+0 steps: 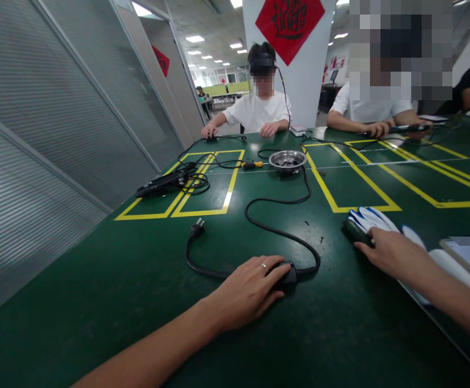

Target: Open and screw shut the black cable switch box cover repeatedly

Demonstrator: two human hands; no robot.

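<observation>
My left hand (251, 291) rests on the green table, its fingers closed over a small black box (289, 275) in a black cable. The cable's plug (197, 228) lies to the left, its prongs pointing away from me. From the box the cable (277, 230) winds back towards a round metal bowl (287, 160) with small dark items in it. At the right, my right hand (386, 250) grips the near end of a dark oblong object (356, 233). That object lies against white gloves with blue trim (374, 216); its exact kind is unclear.
A coiled black cable bundle (170, 182) lies at the left on yellow tape outlines. A yellow-and-black screwdriver (252, 165) is beside the bowl. Small screws (322, 240) are scattered mid-table. A tablet-like device (469, 258) sits at the right edge. Two people in white shirts work opposite.
</observation>
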